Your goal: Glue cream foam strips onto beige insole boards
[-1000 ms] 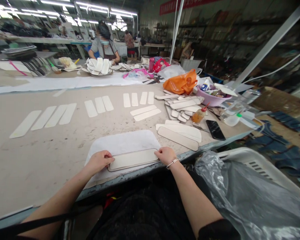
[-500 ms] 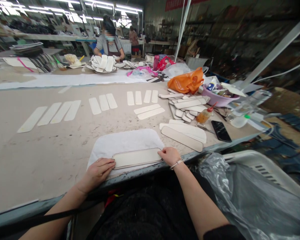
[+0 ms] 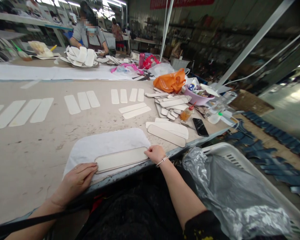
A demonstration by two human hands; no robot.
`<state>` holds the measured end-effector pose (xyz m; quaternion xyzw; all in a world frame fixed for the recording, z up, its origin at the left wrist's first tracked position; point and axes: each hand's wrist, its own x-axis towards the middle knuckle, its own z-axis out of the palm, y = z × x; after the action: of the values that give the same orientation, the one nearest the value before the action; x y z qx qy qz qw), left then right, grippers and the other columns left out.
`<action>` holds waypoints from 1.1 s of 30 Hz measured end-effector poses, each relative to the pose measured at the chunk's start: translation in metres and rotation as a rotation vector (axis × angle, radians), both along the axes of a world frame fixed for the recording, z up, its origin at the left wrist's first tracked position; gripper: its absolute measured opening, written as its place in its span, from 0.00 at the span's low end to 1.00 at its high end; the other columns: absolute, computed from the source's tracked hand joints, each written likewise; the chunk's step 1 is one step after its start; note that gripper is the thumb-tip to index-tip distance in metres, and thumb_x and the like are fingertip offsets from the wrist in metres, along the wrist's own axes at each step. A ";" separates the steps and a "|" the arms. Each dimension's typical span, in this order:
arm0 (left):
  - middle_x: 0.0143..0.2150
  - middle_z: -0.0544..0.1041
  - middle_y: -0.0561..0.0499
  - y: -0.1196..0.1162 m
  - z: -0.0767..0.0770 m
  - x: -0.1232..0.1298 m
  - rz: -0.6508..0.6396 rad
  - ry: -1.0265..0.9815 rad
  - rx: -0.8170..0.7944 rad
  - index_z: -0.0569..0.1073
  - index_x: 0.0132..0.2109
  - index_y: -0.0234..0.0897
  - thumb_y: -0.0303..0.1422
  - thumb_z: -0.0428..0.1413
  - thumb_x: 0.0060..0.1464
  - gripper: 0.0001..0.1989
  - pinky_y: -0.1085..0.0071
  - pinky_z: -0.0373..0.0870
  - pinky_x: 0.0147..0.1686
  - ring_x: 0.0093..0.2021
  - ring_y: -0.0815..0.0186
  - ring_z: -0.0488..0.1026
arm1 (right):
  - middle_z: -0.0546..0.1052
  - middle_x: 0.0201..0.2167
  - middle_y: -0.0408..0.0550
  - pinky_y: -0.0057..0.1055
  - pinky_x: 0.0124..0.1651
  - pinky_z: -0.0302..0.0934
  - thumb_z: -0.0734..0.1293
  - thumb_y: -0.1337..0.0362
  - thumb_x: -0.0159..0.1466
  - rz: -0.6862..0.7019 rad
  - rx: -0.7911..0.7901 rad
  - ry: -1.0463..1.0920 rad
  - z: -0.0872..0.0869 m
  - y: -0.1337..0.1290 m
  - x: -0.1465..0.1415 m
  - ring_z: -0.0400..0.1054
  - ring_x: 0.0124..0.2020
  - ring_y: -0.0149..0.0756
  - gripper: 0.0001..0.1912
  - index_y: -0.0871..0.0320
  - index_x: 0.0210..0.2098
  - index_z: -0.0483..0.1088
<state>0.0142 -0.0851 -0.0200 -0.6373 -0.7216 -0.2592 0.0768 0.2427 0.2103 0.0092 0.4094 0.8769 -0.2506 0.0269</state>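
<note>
A long cream strip with rounded ends and a dark edge (image 3: pixel 122 159) lies on a white cloth-like sheet (image 3: pixel 110 140) at the table's front edge. My left hand (image 3: pixel 79 176) holds the strip's left end, its fingers pressed together. At the right end, my right hand (image 3: pixel 155 154), with a bracelet on the wrist, pinches the strip's corner. Just right of the sheet, another dark-edged strip (image 3: pixel 166 135) overlaps pale strips (image 3: pixel 181 128).
Pale pieces (image 3: pixel 82 100) lie in rows across the table (image 3: pixel 47 143). A pile of strips (image 3: pixel 175 101), glue bottle (image 3: pixel 186 113), phone (image 3: pixel 200 127), orange bag (image 3: pixel 170 81) and purple basin (image 3: pixel 198 97) stand right. A plastic-lined basket (image 3: pixel 220 180) is below. Across sits a masked person (image 3: pixel 90 40).
The view has turned to the right, so the table's things appear further left. Both hands still hold the strip's ends.
</note>
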 end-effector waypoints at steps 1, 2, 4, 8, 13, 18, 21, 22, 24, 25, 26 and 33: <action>0.42 0.78 0.47 0.000 0.000 0.000 -0.009 0.015 0.010 0.77 0.41 0.38 0.31 0.55 0.53 0.09 0.68 0.71 0.47 0.42 0.64 0.74 | 0.78 0.28 0.46 0.27 0.34 0.56 0.63 0.56 0.58 0.002 0.003 -0.001 0.000 0.000 0.000 0.70 0.32 0.34 0.13 0.56 0.28 0.76; 0.42 0.78 0.47 0.000 -0.001 0.000 -0.014 0.029 0.017 0.76 0.41 0.37 0.31 0.54 0.53 0.09 0.68 0.71 0.47 0.42 0.64 0.74 | 0.78 0.28 0.47 0.27 0.34 0.56 0.63 0.56 0.59 0.002 0.006 0.000 0.000 -0.001 0.000 0.70 0.32 0.34 0.14 0.56 0.28 0.76; 0.42 0.78 0.46 0.001 0.000 0.000 -0.021 0.055 0.025 0.76 0.41 0.37 0.31 0.54 0.54 0.09 0.68 0.71 0.47 0.41 0.65 0.74 | 0.78 0.29 0.47 0.27 0.35 0.56 0.62 0.55 0.59 0.004 0.011 -0.002 -0.001 -0.001 0.000 0.70 0.33 0.35 0.15 0.57 0.28 0.76; 0.42 0.78 0.46 0.004 0.003 0.002 -0.021 0.066 0.031 0.76 0.40 0.36 0.30 0.54 0.54 0.08 0.67 0.72 0.46 0.41 0.64 0.74 | 0.78 0.30 0.48 0.27 0.37 0.56 0.61 0.54 0.61 0.007 0.021 -0.025 -0.002 -0.002 -0.001 0.70 0.35 0.35 0.16 0.57 0.28 0.75; 0.41 0.78 0.46 0.005 0.005 0.004 -0.008 0.060 0.018 0.76 0.39 0.36 0.30 0.54 0.53 0.08 0.67 0.72 0.46 0.41 0.64 0.74 | 0.78 0.31 0.49 0.28 0.38 0.57 0.61 0.55 0.62 0.005 0.025 -0.043 0.001 -0.004 -0.002 0.70 0.36 0.36 0.16 0.57 0.30 0.75; 0.40 0.78 0.46 0.006 0.006 0.006 -0.007 0.069 0.034 0.76 0.39 0.35 0.29 0.55 0.53 0.07 0.68 0.71 0.46 0.40 0.65 0.74 | 0.78 0.31 0.50 0.29 0.38 0.57 0.60 0.55 0.62 0.000 0.027 -0.048 0.008 -0.007 -0.002 0.71 0.36 0.37 0.17 0.57 0.30 0.75; 0.40 0.78 0.47 0.007 0.008 0.007 -0.013 0.059 0.032 0.76 0.39 0.36 0.29 0.55 0.52 0.07 0.67 0.71 0.45 0.39 0.65 0.74 | 0.78 0.32 0.51 0.28 0.39 0.58 0.60 0.55 0.63 0.004 0.028 -0.062 0.009 -0.008 -0.002 0.71 0.37 0.37 0.17 0.58 0.31 0.76; 0.41 0.78 0.47 0.007 0.008 0.008 -0.011 0.056 0.031 0.76 0.39 0.36 0.30 0.55 0.52 0.08 0.67 0.71 0.45 0.39 0.65 0.74 | 0.78 0.33 0.51 0.28 0.40 0.58 0.59 0.55 0.63 0.004 0.029 -0.068 0.009 -0.008 -0.002 0.71 0.37 0.37 0.17 0.58 0.31 0.76; 0.41 0.79 0.47 0.007 0.009 0.009 -0.007 0.052 0.024 0.76 0.40 0.36 0.30 0.55 0.52 0.08 0.67 0.71 0.45 0.40 0.65 0.74 | 0.78 0.33 0.52 0.29 0.40 0.58 0.59 0.54 0.63 0.001 0.030 -0.079 0.008 -0.009 -0.003 0.71 0.37 0.37 0.18 0.58 0.31 0.76; 0.41 0.79 0.47 0.006 0.009 0.009 -0.003 0.052 0.018 0.76 0.40 0.36 0.30 0.55 0.52 0.08 0.67 0.71 0.46 0.40 0.65 0.74 | 0.78 0.33 0.52 0.29 0.39 0.58 0.59 0.54 0.64 -0.001 0.032 -0.083 0.008 -0.009 -0.003 0.71 0.37 0.37 0.19 0.58 0.31 0.76; 0.42 0.79 0.47 0.006 0.009 0.009 0.001 0.055 0.012 0.76 0.40 0.36 0.30 0.55 0.52 0.09 0.66 0.71 0.46 0.40 0.65 0.74 | 0.78 0.33 0.52 0.29 0.39 0.58 0.58 0.54 0.64 0.000 0.034 -0.085 0.007 -0.009 -0.003 0.71 0.37 0.38 0.19 0.58 0.32 0.75; 0.42 0.79 0.45 0.004 0.010 0.008 -0.008 0.063 -0.003 0.76 0.41 0.35 0.29 0.55 0.52 0.09 0.66 0.70 0.46 0.41 0.64 0.74 | 0.78 0.33 0.52 0.29 0.39 0.59 0.58 0.55 0.63 0.014 0.057 -0.082 0.008 -0.008 -0.003 0.71 0.37 0.38 0.18 0.58 0.32 0.75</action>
<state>0.0223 -0.0812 -0.0103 -0.6480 -0.7169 -0.2382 0.0973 0.2398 0.2022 0.0173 0.4139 0.8845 -0.2085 0.0528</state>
